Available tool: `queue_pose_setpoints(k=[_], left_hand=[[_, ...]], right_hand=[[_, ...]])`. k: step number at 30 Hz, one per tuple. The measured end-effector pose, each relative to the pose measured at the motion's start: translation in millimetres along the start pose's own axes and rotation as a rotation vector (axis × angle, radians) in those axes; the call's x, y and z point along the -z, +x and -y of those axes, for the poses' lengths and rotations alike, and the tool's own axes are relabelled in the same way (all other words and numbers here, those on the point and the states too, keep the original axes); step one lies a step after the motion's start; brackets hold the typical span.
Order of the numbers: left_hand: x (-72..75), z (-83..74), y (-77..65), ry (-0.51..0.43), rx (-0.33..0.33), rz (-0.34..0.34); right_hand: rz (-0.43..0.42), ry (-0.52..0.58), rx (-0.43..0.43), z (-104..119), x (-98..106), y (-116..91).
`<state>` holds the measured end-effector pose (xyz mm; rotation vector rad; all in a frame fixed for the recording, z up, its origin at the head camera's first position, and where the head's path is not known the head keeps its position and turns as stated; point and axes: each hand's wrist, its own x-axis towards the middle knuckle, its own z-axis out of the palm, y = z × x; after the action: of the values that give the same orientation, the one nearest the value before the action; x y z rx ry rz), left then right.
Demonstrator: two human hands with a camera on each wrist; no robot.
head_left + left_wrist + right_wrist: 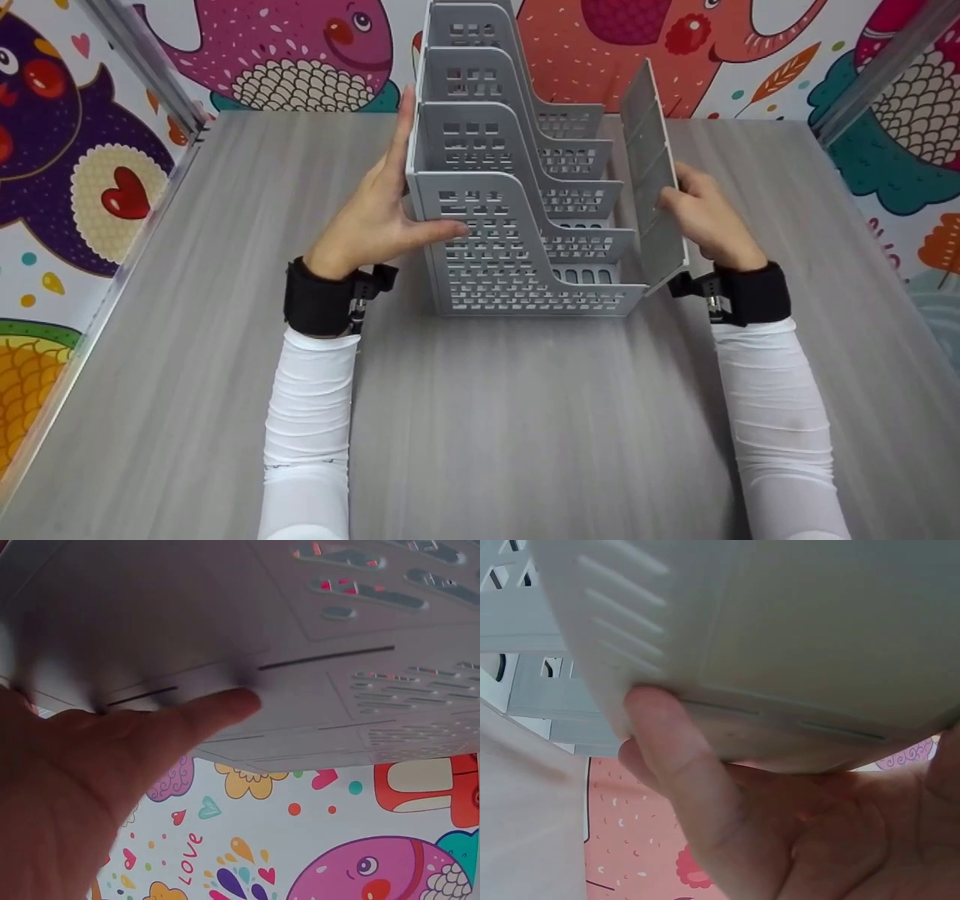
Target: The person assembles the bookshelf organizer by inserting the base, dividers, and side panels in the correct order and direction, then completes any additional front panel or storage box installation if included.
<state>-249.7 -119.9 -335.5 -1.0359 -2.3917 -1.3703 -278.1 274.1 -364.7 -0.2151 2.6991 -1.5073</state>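
A grey plastic file organizer [487, 247] with perforated dividers and several slots stands upright on the table. My left hand [375, 217] presses its left side, fingers straight along the tall panel and thumb across the near side. In the left wrist view, one straight finger of the left hand [150, 742] lies against the grey panel. At the right, my right hand [709, 214] pinches a flat grey panel [652, 172] between thumb and fingers. This panel leans beside the organizer's low, open front. The right wrist view shows the panel's face [817, 630] with thin slits, above the gripping fingers.
A grey wood-grain table [525, 420] lies beneath. Cartoon-printed walls [292, 45] close it off at the back and both sides, with metal posts [874, 75] at the corners. Black straps circle both wrists.
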Motion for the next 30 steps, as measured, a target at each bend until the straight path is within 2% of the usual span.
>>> queue_pose_setpoints(k=[6, 11, 21, 30], left_hand=[[0.5, 1.6, -0.2, 0.05, 0.001, -0.009], [0.3, 2.6, -0.5, 0.083, 0.005, -0.015], [0.9, 2.7, -0.1, 0.09, 0.006, 0.0], [0.1, 1.7, 0.1, 0.071, 0.012, 0.0]], right_hand=[[-0.006, -0.024, -0.004, 0.2, 2.9, -0.3], [-0.008, -0.001, -0.021, 0.7, 7.2, -1.6], [-0.067, 0.004, -0.027, 0.7, 4.7, -0.7], [-0.105, 0.08, -0.004, -1.1, -3.6, 4.4]])
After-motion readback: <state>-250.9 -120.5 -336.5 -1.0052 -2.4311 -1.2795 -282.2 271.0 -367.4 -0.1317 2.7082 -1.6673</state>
